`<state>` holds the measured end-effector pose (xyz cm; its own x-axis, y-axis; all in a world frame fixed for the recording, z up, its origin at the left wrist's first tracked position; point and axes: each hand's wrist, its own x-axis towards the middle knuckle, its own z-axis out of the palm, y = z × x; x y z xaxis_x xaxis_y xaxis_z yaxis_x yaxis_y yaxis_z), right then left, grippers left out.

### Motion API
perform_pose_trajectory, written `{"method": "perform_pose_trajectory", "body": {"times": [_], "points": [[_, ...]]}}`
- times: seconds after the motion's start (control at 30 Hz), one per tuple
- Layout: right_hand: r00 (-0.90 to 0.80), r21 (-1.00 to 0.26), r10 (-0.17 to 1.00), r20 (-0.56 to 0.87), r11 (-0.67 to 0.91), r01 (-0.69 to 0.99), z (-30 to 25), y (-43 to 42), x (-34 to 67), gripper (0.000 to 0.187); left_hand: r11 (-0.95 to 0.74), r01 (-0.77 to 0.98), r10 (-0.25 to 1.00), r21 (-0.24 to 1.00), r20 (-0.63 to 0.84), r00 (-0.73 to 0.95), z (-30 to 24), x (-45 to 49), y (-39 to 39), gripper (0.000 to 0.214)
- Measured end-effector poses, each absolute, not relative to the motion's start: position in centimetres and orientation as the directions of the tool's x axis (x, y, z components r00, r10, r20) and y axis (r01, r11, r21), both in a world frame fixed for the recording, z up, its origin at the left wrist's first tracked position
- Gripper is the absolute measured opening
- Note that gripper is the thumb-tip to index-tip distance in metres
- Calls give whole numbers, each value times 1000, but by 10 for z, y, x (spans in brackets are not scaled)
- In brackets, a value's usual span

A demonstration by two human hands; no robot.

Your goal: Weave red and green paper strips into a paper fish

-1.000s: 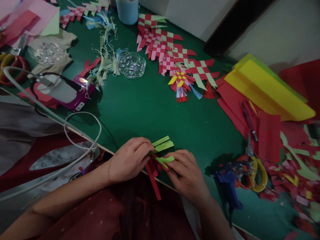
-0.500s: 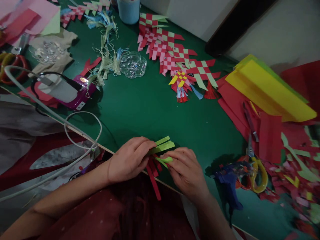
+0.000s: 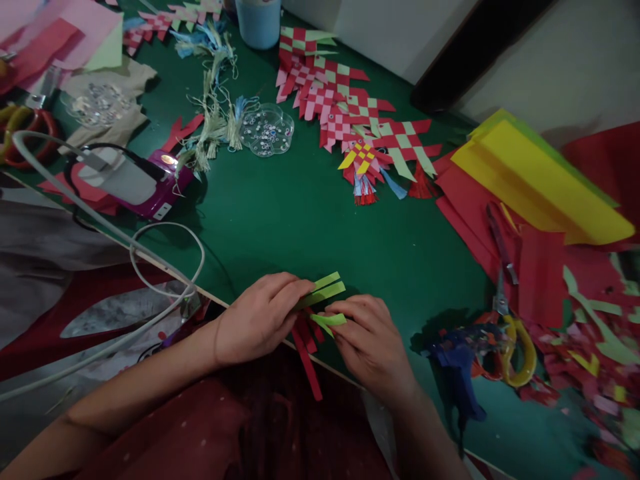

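Note:
My left hand point(image 3: 263, 321) is closed on a bundle of paper strips at the table's front edge. Light green paper strips point(image 3: 327, 292) stick out to the right past its fingertips. Red paper strips point(image 3: 307, 360) hang down below, between the two hands. A folded green strip point(image 3: 330, 321) points toward my right hand point(image 3: 374, 347), whose thumb and fingers pinch at its end. Where the red and green strips cross is mostly hidden under my left fingers.
Woven paper fish point(image 3: 345, 100) lie across the back, near a clear dish of small beads point(image 3: 267, 130). Yellow-handled scissors point(image 3: 517, 350), a blue object point(image 3: 457, 373) and paper scraps sit right. A purple device point(image 3: 165, 183) with a white cable point(image 3: 167, 267) lies left.
The upper green strips have shifted slightly, and their ends sit a little further left. Both hands stay almost in place.

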<state>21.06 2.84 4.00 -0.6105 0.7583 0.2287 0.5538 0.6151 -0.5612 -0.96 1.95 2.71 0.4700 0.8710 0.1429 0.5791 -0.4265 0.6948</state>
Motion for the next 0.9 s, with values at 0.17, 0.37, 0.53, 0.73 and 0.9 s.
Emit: {"method": "perform_pose_trajectory", "body": {"times": [0.17, 0.37, 0.53, 0.73, 0.9], "points": [[-606, -579, 761, 232, 609, 542, 41, 29, 210, 19, -412, 591, 868, 694, 101, 486, 30, -10, 21, 34], [-628, -572, 746, 222, 621, 535, 36, 29, 209, 15, -407, 576, 854, 709, 71, 515, 33, -14, 24, 40], [-645, -560, 735, 209, 631, 537, 34, 29, 210, 12, -396, 537, 837, 745, 52, 544, 33, -19, 27, 53], [-642, -546, 735, 217, 637, 544, 33, 28, 210, 12, -373, 508, 840, 776, 50, 540, 32, -19, 30, 54], [-630, -556, 747, 212, 623, 551, 33, 27, 210, 14, -397, 482, 849, 781, 113, 516, 37, -20, 27, 39]]}}
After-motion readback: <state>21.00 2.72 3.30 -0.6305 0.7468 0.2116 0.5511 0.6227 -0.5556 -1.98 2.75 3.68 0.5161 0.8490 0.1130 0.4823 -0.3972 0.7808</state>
